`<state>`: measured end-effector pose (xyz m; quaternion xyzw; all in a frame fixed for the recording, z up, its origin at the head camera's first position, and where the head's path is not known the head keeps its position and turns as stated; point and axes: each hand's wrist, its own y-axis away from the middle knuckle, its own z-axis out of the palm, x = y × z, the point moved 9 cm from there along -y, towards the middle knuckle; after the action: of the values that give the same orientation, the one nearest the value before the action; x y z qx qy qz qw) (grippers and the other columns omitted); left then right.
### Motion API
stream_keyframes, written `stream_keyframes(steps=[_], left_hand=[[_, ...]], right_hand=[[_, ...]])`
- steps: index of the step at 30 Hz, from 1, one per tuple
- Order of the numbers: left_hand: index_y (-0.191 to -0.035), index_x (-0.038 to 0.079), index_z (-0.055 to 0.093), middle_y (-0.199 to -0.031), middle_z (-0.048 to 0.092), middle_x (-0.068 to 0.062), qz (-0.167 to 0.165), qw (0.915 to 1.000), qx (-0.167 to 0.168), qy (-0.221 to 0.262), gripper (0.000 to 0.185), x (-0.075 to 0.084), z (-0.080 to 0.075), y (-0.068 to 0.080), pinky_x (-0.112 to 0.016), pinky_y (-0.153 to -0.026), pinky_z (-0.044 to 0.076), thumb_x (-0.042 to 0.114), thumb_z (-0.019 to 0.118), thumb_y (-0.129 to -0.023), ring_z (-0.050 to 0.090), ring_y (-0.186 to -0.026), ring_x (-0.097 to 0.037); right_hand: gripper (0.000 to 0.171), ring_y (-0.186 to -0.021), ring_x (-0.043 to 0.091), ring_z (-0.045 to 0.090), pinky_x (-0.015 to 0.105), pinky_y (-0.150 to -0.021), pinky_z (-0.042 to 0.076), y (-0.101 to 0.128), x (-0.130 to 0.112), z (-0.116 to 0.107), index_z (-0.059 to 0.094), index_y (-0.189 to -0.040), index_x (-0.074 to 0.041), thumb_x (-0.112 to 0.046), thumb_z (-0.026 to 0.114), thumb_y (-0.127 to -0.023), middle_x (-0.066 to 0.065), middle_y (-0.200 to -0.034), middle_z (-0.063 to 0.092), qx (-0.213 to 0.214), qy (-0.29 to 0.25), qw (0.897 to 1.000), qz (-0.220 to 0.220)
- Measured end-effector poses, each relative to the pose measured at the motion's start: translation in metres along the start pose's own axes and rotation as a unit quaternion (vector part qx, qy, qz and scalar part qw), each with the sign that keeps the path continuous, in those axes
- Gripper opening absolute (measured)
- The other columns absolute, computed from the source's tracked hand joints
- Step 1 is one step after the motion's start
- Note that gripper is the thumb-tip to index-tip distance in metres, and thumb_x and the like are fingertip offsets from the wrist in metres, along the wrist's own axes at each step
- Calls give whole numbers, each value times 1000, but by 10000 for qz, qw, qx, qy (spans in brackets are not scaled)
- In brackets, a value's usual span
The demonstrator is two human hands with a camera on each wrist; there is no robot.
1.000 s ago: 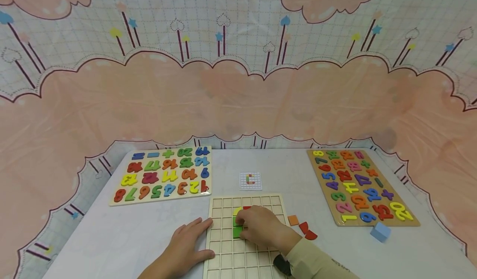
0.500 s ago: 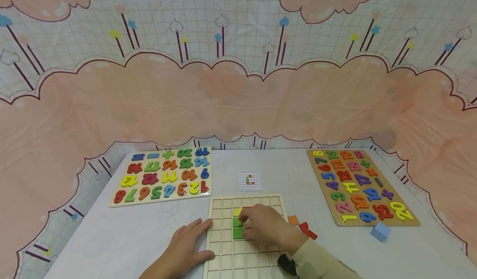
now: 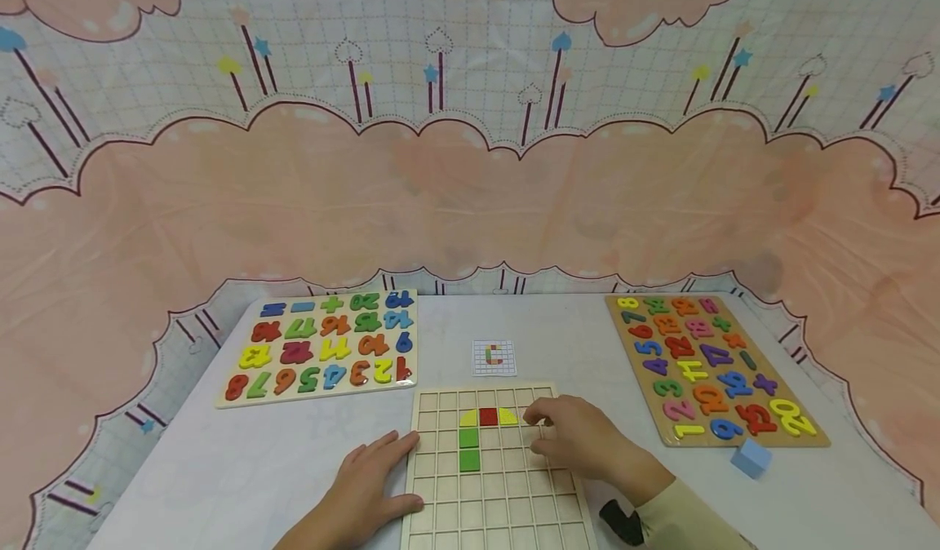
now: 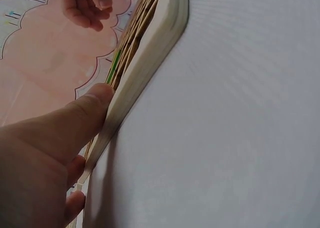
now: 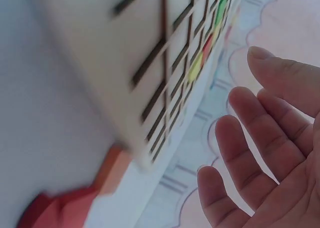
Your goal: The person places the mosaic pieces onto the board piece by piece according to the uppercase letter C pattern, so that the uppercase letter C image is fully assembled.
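A wooden grid board (image 3: pixel 448 516) lies on the table. In its cells are a yellow quarter circle (image 3: pixel 468 419), a red square (image 3: pixel 488 417), another yellow quarter circle (image 3: pixel 507 417) and two green squares (image 3: pixel 468 459). My left hand (image 3: pixel 365 485) touches the board's left edge, fingers spread; the left wrist view shows its thumb (image 4: pixel 85 111) against the rim. Over the board's right edge hovers my right hand (image 3: pixel 587 444), holding nothing, its fingers loosely bent in the right wrist view. Below it lie an orange piece (image 5: pixel 112 169) and red pieces (image 5: pixel 70 206), hidden in the head view.
Behind the board lies a small pattern card (image 3: pixel 494 358). Number puzzle boards stand at the left (image 3: pixel 323 342) and the right (image 3: pixel 720 370). A light blue cube (image 3: pixel 751 459) sits by the right one. A patterned cloth backdrop (image 3: pixel 470 199) rises behind the table.
My right hand has moved right, away from the coloured pieces to the board's right edge, uncovering the red square and the second yellow quarter circle. My left hand has stayed put.
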<state>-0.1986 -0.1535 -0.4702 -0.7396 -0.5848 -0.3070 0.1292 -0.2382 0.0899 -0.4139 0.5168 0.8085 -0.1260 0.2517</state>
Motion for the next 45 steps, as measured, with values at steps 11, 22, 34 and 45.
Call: stream_keyframes(steps=[11,22,34,45], left_hand=[[-144,6,53,-143,54,-13,-88,10000,-34,3,83,-1,0,0,-70,-109,18,41,86,-76,36,-140,-42],[-144,6,53,-144,53,-14,-41,10000,-8,-14,83,1,-1,1,-69,-109,19,42,85,-77,37,-139,-42],[-144,8,53,-144,53,-14,-90,9999,-19,-53,83,-2,1,0,-69,-110,19,43,85,-76,36,-140,-42],[-143,6,53,-143,54,-14,-43,10000,-7,-73,83,-1,0,0,-70,-109,20,41,86,-76,37,-139,-42]], right_hand=[[26,-89,15,59,42,-83,52,20,38,-17,71,-108,-16,-14,80,-83,-8,-98,67,294,40,9978,600],[24,-86,13,61,39,-78,54,35,70,-20,71,-103,-17,-13,81,-82,-9,-96,68,286,142,9948,971],[23,-93,18,64,46,-84,54,44,91,-20,71,-104,-17,-13,79,-82,-6,-98,70,197,175,9923,1212],[20,-89,18,64,46,-85,54,39,86,-18,71,-101,-17,-11,79,-84,-5,-94,69,144,495,9930,1066]])
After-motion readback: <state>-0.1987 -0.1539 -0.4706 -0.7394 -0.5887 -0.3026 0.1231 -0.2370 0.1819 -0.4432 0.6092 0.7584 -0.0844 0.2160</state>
